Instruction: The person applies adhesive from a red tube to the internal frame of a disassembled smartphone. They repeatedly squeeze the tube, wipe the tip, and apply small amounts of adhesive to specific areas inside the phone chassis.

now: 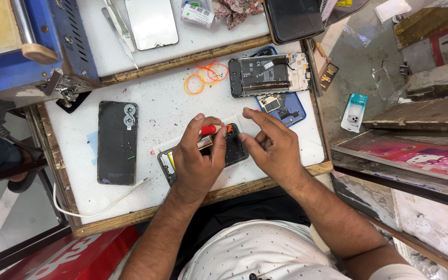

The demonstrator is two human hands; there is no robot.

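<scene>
Opened phone, back removed, lies near centre of the white work mat, partly under both hands. Left hand grips a red-handled tool, fingers closed round it, tip at the phone's far edge. Right hand rests fingertips on the phone's right end, holding nothing; fingers loosely spread. Left of these: a dark phone back cover, flat. Far right: a second dismantled phone over a blue cover. Far centre: orange rubber bands. Near left: a white cable.
</scene>
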